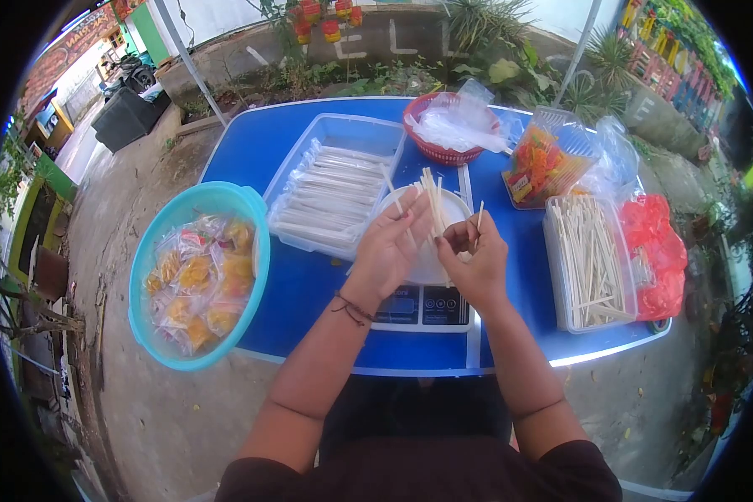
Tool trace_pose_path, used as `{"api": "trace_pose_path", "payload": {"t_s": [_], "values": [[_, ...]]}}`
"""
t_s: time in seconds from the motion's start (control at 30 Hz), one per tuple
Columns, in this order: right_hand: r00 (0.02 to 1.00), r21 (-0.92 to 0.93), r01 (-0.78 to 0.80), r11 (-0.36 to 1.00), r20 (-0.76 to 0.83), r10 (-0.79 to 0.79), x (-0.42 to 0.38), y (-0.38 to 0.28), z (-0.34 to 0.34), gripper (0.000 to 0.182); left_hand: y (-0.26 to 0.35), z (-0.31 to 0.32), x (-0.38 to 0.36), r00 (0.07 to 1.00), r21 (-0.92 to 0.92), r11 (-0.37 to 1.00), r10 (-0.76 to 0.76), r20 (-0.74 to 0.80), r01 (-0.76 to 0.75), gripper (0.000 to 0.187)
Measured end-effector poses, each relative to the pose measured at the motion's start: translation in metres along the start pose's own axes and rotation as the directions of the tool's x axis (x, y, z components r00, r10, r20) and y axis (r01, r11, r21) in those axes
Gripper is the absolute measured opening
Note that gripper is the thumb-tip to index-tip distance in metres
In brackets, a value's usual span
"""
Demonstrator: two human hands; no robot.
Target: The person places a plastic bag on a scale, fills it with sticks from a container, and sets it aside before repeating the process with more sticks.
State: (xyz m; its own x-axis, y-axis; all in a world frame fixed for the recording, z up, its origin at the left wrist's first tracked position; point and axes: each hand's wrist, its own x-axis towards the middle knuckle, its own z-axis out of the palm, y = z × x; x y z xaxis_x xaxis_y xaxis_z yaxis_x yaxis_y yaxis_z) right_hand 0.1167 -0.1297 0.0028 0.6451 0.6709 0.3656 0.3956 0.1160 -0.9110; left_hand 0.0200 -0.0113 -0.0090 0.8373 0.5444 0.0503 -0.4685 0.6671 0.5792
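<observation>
My left hand [384, 244] is held palm up over the kitchen scale [421, 306], with a thin pale stick [391, 187] lying under its thumb. A small bundle of pale sticks [433, 201] stands upright between my two hands, against the left fingertips. My right hand [479, 258] is closed in a pinch, its thumb and forefinger close beside the bundle, and another stick end pokes up from its fingers. Behind the hands is a round white plate [456, 209] on the scale, partly hidden by them.
On the blue table [289, 330] are a clear tray [335, 125] of plastic-wrapped stick packs, a box of loose sticks [590, 259], a red basket [450, 155] with plastic bags, a container of orange packets [544, 163] and a red bag [657, 251]. Left stands a turquoise basin [257, 276] of bagged snacks.
</observation>
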Motion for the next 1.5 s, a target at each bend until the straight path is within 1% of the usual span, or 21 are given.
{"api": "trace_pose_path", "payload": {"t_s": [0.03, 0.13, 0.23, 0.33, 0.43, 0.53, 0.63, 0.73, 0.77, 0.87, 0.9, 1.0, 1.03, 1.13, 1.17, 1.23, 1.33, 1.37, 1.43, 1.47, 1.5], "values": [[1.0, -0.003, 0.003, 1.0, -0.021, -0.003, 0.001, 0.001, -0.001, 0.036, 0.0, -0.002, 0.001, 0.999, -0.022, 0.999, 0.037, -0.032, -0.038, 0.047], [0.997, -0.101, 0.049, 0.994, -0.061, -0.056, 0.005, 0.005, -0.002, 0.036, 0.002, 0.001, 0.0, 0.986, 0.02, 0.995, 0.104, -0.134, -0.102, 0.046], [0.97, -0.324, 0.191, 0.926, -0.08, -0.228, 0.007, 0.004, -0.004, 0.036, 0.004, 0.002, 0.001, 0.977, 0.026, 0.986, 0.165, -0.138, -0.163, 0.046], [0.967, -0.169, 0.233, 0.958, -0.064, -0.247, 0.006, 0.005, -0.001, 0.035, 0.004, -0.002, 0.001, 0.992, -0.02, 0.993, 0.117, -0.056, -0.118, 0.047], [0.973, -0.164, 0.229, 0.96, 0.026, -0.228, 0.0, 0.0, 0.002, 0.03, 0.004, 0.003, -0.001, 0.999, 0.056, 0.997, 0.043, 0.03, -0.045, 0.048], [0.975, -0.173, 0.207, 0.963, 0.117, -0.188, -0.006, -0.01, 0.003, 0.023, 0.001, 0.01, -0.006, 0.997, 0.189, 0.982, 0.005, 0.072, -0.019, 0.05], [0.981, -0.177, 0.185, 0.967, 0.1, -0.169, -0.006, 0.002, 0.003, 0.019, -0.002, 0.014, -0.008, 0.986, 0.269, 0.962, -0.009, 0.167, -0.037, 0.052], [0.982, -0.07, 0.18, 0.981, 0.064, -0.176, -0.004, -0.006, -0.003, 0.02, -0.004, 0.014, -0.007, 0.984, 0.344, 0.938, -0.035, 0.176, -0.028, 0.053], [0.985, -0.134, 0.164, 0.977, 0.076, -0.154, -0.002, -0.007, -0.008, 0.027, -0.005, 0.017, -0.008, 0.984, 0.312, 0.95, -0.039, 0.172, -0.017, 0.054], [0.991, -0.179, 0.134, 0.975, 0.04, -0.128, 0.002, -0.036, -0.034, 0.035, -0.003, 0.033, -0.013, 0.989, 0.417, 0.909, -0.037, 0.144, -0.026, 0.057], [0.981, -0.128, 0.187, 0.974, -0.028, -0.192, 0.002, -0.036, -0.042, 0.028, -0.003, 0.042, -0.015, 0.981, 0.487, 0.873, -0.061, 0.185, -0.038, 0.061], [0.97, -0.291, 0.181, 0.939, -0.105, -0.219, -0.009, -0.039, -0.08, 0.025, -0.018, 0.061, -0.019, 0.943, 0.597, 0.802, -0.176, 0.284, -0.029, 0.061], [0.972, -0.323, 0.122, 0.938, -0.151, -0.179, -0.015, -0.04, -0.092, 0.022, -0.026, 0.068, -0.02, 0.924, 0.602, 0.798, -0.234, 0.302, 0.005, 0.061], [0.951, -0.478, -0.008, 0.878, -0.276, -0.141, -0.028, -0.039, -0.131, 0.019, -0.053, 0.088, -0.019, 0.843, 0.632, 0.774, -0.364, 0.396, 0.038, 0.063], [0.945, -0.489, -0.075, 0.869, -0.313, -0.094, -0.03, -0.04, -0.142, 0.017, -0.064, 0.096, -0.015, 0.822, 0.644, 0.764, -0.394, 0.412, 0.044, 0.065], [0.922, -0.503, -0.207, 0.839, -0.388, -0.004, -0.033, -0.04, -0.164, 0.016, -0.089, 0.107, -0.004, 0.782, 0.591, 0.8, -0.431, 0.45, 0.1, 0.065], [0.902, -0.835, -0.192, 0.516, -0.357, -0.243, -0.043, -0.023, -0.189, 0.024, -0.118, 0.115, 0.005, 0.749, 0.575, 0.808, -0.459, 0.478, 0.128, 0.065], [0.906, -0.838, -0.215, 0.502, -0.363, -0.217, -0.048, -0.024, -0.194, 0.035, -0.125, 0.116, 0.005, 0.749, 0.575, 0.807, -0.462, 0.475, 0.134, 0.065], [0.899, -0.844, -0.186, 0.503, -0.353, -0.26, -0.051, -0.027, -0.194, 0.035, -0.13, 0.119, 0.002, 0.758, 0.58, 0.806, -0.449, 0.473, 0.116, 0.065], [0.895, -0.845, -0.17, 0.506, -0.347, -0.279, -0.053, -0.029, -0.192, 0.034, -0.13, 0.118, 0.0, 0.774, 0.607, 0.791, -0.428, 0.467, 0.071, 0.065], [0.898, -0.827, -0.148, 0.542, -0.343, -0.277, -0.054, -0.033, -0.186, 0.029, -0.129, 0.116, -0.002, 0.788, 0.636, 0.771, -0.408, 0.461, 0.028, 0.064]]}}
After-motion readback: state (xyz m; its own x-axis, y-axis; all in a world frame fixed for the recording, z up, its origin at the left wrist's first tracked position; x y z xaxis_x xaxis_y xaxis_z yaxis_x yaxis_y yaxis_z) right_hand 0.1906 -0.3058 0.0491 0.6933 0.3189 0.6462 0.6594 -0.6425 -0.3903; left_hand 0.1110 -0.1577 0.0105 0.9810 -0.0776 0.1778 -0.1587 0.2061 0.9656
